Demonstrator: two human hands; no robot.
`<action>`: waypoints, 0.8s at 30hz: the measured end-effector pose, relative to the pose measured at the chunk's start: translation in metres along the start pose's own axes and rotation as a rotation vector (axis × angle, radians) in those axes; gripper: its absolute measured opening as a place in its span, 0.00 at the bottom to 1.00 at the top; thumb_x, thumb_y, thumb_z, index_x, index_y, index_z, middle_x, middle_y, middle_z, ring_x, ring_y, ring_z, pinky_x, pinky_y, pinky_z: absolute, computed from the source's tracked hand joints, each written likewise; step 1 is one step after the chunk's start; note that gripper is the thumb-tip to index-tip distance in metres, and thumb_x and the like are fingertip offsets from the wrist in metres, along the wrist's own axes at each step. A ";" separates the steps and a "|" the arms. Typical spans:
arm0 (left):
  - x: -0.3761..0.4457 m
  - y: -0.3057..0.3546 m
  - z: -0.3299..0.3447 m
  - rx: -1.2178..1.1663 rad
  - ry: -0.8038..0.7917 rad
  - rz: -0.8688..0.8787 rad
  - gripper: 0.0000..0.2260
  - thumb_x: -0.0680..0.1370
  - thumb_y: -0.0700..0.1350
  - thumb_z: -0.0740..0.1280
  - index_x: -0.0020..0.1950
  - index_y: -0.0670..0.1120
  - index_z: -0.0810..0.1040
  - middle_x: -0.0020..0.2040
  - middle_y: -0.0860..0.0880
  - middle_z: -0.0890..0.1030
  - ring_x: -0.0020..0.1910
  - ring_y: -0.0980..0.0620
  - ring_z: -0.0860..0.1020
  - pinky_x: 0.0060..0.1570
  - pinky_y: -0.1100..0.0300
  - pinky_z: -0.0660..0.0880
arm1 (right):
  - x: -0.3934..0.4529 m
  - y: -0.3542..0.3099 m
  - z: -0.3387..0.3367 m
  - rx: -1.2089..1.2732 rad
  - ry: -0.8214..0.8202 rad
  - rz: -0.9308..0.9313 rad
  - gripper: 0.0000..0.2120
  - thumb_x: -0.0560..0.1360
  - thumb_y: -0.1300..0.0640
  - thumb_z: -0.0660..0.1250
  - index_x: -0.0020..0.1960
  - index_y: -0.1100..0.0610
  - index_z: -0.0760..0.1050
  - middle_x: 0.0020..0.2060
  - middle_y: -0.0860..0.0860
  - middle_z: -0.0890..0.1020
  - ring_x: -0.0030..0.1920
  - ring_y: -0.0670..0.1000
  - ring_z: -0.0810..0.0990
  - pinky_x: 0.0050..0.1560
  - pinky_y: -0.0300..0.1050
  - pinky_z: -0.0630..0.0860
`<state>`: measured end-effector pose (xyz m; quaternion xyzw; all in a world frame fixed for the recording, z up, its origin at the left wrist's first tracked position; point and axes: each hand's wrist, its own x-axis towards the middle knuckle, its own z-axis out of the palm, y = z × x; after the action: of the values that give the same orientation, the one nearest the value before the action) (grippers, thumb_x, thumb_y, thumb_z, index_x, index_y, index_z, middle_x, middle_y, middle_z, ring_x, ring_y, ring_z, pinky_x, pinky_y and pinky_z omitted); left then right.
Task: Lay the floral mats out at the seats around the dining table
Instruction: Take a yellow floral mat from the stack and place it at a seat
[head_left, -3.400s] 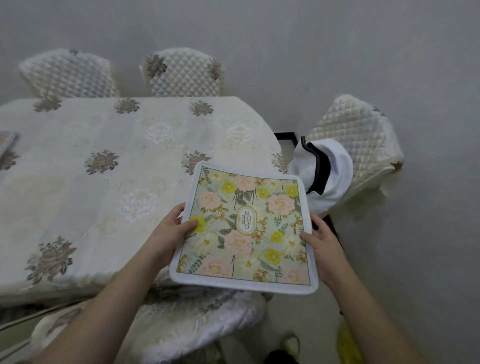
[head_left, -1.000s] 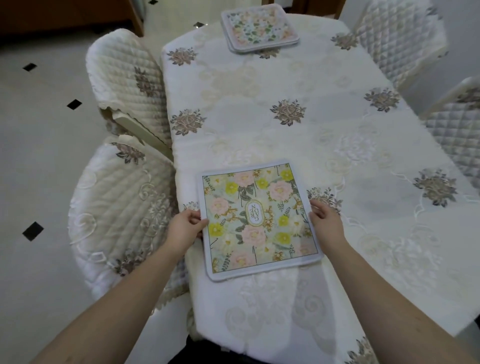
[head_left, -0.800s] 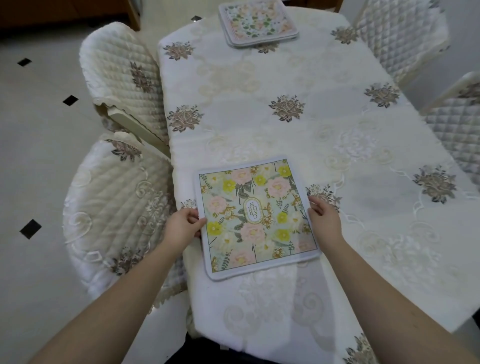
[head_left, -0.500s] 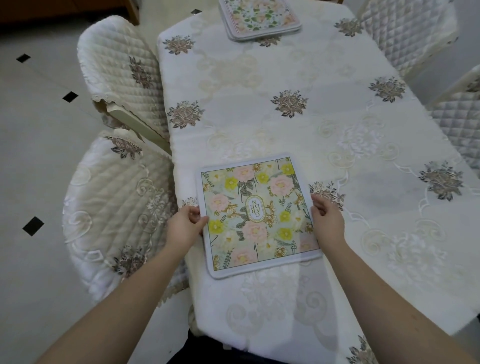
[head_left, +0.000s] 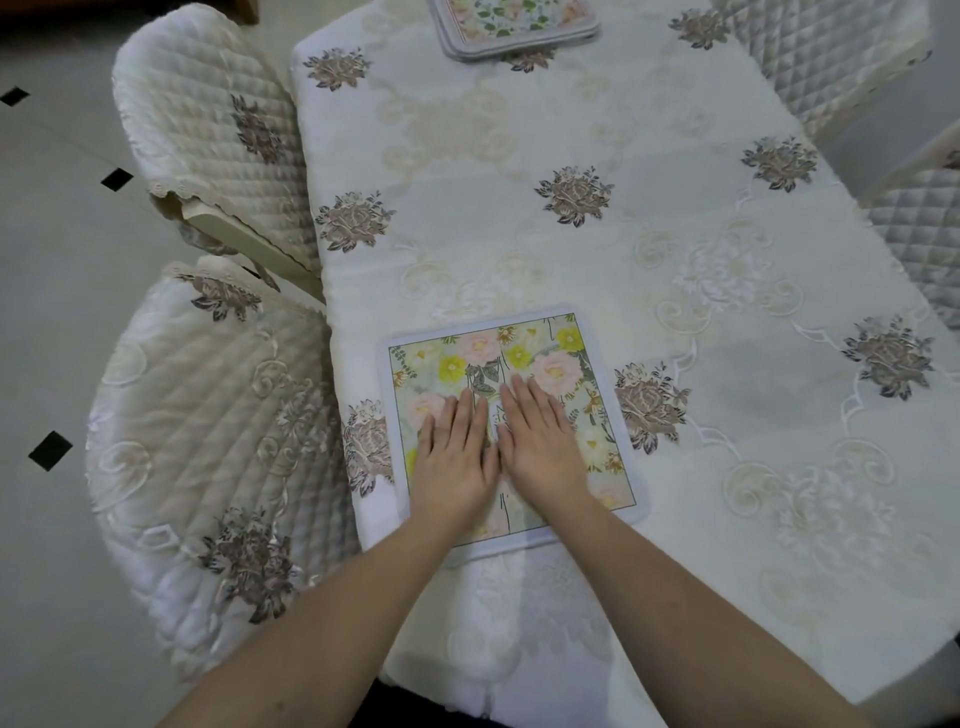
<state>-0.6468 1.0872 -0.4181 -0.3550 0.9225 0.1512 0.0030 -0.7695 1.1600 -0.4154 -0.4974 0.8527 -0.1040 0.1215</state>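
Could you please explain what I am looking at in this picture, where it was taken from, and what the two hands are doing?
There is no machine here: a person wears a wide-angle camera on the head, so the view looks down along their own bare arms. The left hand and the right hand lie flat, side by side, with straight fingers pressing on a floral mat. Nothing is gripped. The mat rests near the close end of a dining table covered by a cream embroidered tablecloth. At the far end, partly cut off by the picture's edge, sits a stack of floral mats, presumably waiting to be laid out. Quilted chairs stand round the table; the nearest chair is to the left of the mat.
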 end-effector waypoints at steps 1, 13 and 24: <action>0.001 -0.002 0.001 0.010 -0.001 0.005 0.27 0.82 0.55 0.51 0.80 0.49 0.55 0.80 0.49 0.54 0.79 0.50 0.51 0.76 0.48 0.47 | 0.001 0.004 0.001 -0.024 -0.007 -0.020 0.26 0.83 0.47 0.44 0.80 0.52 0.50 0.79 0.49 0.51 0.79 0.47 0.45 0.77 0.48 0.42; 0.037 -0.056 -0.027 0.015 -0.047 -0.121 0.28 0.83 0.58 0.43 0.80 0.48 0.42 0.81 0.51 0.43 0.78 0.56 0.40 0.77 0.50 0.40 | 0.009 0.082 -0.029 -0.006 -0.020 0.134 0.28 0.83 0.45 0.39 0.80 0.55 0.45 0.79 0.50 0.48 0.79 0.47 0.45 0.78 0.50 0.47; 0.094 -0.021 -0.036 -0.079 0.032 0.002 0.27 0.81 0.41 0.50 0.80 0.41 0.50 0.81 0.44 0.51 0.79 0.49 0.46 0.76 0.53 0.40 | 0.100 -0.002 -0.028 0.148 -0.042 -0.131 0.25 0.84 0.55 0.50 0.79 0.58 0.50 0.79 0.53 0.52 0.79 0.49 0.49 0.77 0.45 0.46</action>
<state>-0.6995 1.0007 -0.3998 -0.3565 0.9160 0.1821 -0.0258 -0.8243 1.0735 -0.3989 -0.5439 0.8055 -0.1641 0.1686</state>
